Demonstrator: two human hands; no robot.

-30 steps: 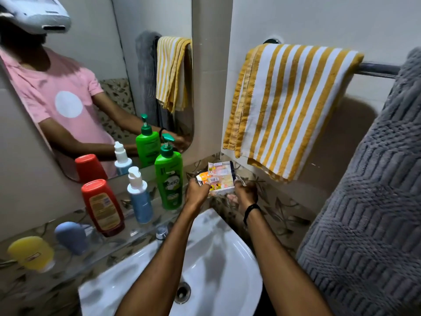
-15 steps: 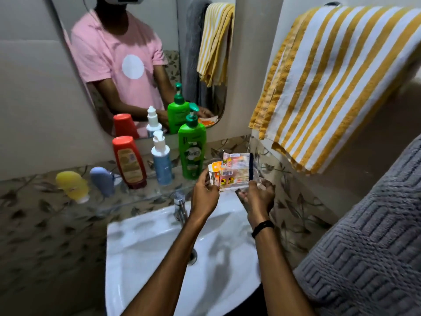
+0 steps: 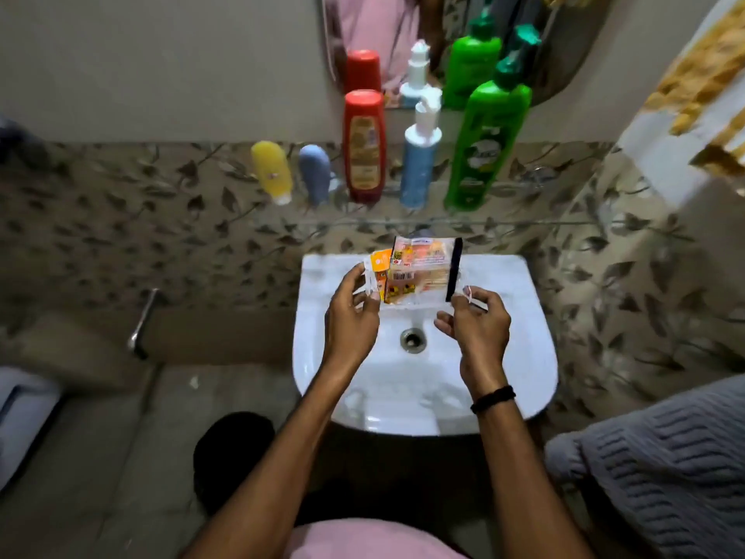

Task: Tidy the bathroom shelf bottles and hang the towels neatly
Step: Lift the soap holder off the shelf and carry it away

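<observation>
Fingers of the left hand [image 3: 350, 316] and right hand [image 3: 477, 328] are pinching opposite ends of an orange packet [image 3: 419, 272] with a barcode above the basin [image 3: 524, 357]; beyond, five coloured bottles [image 3: 364, 147] are standing along the glass shelf [image 3: 564, 222].

We see a white basin [image 3: 528, 357] at centre frame, its drain [image 3: 412, 339] in the middle. Behind it runs a band of leaf-patterned tiles [image 3: 161, 236]. Above are a plain pale wall [image 3: 161, 54] and a mirror [image 3: 574, 54] at upper centre. Dull grey floor [image 3: 133, 457] fills the lower left.
</observation>
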